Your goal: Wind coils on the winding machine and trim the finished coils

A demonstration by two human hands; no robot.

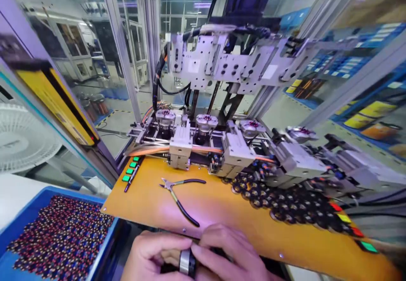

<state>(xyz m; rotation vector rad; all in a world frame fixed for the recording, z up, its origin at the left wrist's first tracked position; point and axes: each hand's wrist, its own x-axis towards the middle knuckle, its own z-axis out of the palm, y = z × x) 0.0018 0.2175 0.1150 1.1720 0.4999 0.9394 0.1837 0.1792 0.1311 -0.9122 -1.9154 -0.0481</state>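
Note:
Low in the head view, my left hand (147, 255) and my right hand (233, 253) come together in front of the orange work surface (146, 213). Between them is a small round part (185, 262) with a silver metal band and a black end. The fingers of my left hand wrap round the part, and those of my right hand pinch it from the other side. Its underside is hidden by the fingers. Just beyond my hands lie diagonal cutters (177, 198), their handles spread apart.
Several black round parts (288, 205) crowd the surface's right side. Machine fixtures (180, 148) line its back, under a white mounting plate (218, 65). A pen (131, 177) lies beside green buttons (130, 171). A blue tray (47, 191) of small parts stands left; a fan (25, 139) behind it.

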